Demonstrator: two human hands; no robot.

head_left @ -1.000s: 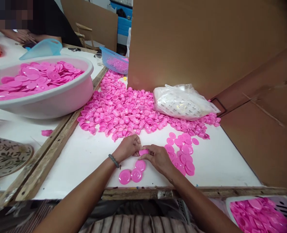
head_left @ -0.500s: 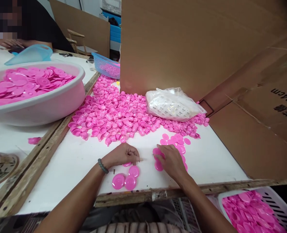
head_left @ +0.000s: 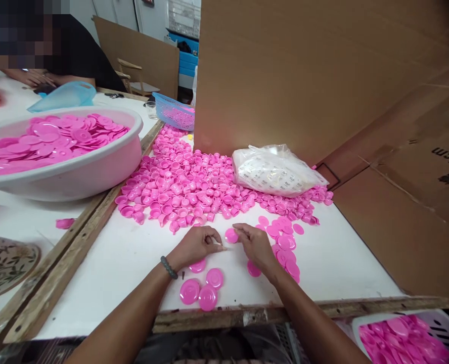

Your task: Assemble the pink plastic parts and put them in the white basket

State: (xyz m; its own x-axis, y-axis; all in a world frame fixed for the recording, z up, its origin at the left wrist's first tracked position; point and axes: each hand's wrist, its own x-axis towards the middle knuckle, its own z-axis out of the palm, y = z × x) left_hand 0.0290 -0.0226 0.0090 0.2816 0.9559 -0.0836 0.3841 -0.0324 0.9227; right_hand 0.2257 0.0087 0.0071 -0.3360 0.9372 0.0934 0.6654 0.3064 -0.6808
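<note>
My right hand (head_left: 255,246) pinches a flat pink disc (head_left: 231,235) by its edge and holds it just above the white table (head_left: 114,263). My left hand (head_left: 197,243) rests curled beside it, fingers bent; what it holds, if anything, is hidden. Several finished pink discs (head_left: 204,289) lie below my left hand near the table's front edge. More loose discs (head_left: 285,240) lie to the right of my right hand. A big heap of small pink cups (head_left: 186,184) spreads across the table's far half.
A clear plastic bag (head_left: 275,171) lies on the cups by a tall cardboard wall (head_left: 304,71). A pink basin (head_left: 76,172) of discs stands at the left, a blue basket (head_left: 173,111) behind. A white crate (head_left: 406,338) of pink parts sits low right. Another person sits far left.
My right hand reached to the loose discs on the right, took one, and brought it back toward my left hand. The left hand stayed in place.
</note>
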